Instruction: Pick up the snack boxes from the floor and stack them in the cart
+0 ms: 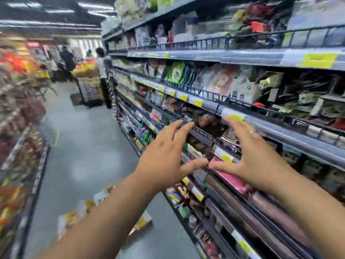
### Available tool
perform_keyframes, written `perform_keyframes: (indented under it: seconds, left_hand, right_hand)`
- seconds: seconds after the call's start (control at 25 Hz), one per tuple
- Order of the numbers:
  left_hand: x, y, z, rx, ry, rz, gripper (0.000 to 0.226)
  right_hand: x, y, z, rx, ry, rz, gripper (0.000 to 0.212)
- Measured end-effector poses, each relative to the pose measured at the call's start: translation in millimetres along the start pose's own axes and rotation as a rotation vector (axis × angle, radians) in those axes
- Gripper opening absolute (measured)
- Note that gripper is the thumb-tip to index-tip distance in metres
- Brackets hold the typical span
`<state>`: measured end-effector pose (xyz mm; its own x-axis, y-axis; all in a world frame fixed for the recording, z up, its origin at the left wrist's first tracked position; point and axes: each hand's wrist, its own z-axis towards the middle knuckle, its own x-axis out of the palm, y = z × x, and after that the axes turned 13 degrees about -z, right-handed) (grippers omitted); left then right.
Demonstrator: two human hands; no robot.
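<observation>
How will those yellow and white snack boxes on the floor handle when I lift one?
The snack boxes look flat-sided, like cardboard, so they are probably stiff and unlikely to roll. They seem to lie flat on the floor, so they would likely slide rather than tip if pushed. The printed faces may be slightly slick; blur hides more.

Both my bare arms reach forward toward the shelving [298, 141]. My left hand [164, 156] is spread wide, its back to me, fingers slightly bent and gripping nothing. My right hand [250, 157] mirrors it, nearer the shelving, with a ring [253, 132] on one finger. My thumb tips meet or nearly meet; through the blur I cannot tell which.
</observation>
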<state>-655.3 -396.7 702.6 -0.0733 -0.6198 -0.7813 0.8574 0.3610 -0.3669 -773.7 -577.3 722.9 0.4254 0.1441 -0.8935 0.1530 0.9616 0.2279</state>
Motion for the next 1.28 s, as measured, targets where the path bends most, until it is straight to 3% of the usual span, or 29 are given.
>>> perform_keyframes:
  seconds: [0.36, 0.72, 1.28]
  left_hand:
    - [-49.4, 176.9, -44.5, -0.288, -0.151, 0.132, 0.095]
    - [-89.2, 371.9, -42.4, -0.456, -0.079, 0.196, 0.091]
    - [27.5, 659.0, 34.0, -0.786, -0.024, 0.081, 0.072]
  right_hand:
    - [140.2, 103.5, 132.0, -0.269, 0.158, 0.164, 0.112]
    - [279.6, 214.3, 268.0, -0.266, 0.235, 0.199, 0.113]
    - [558.9, 216.5, 458.0, -0.144, 0.528, 0.195, 0.115]
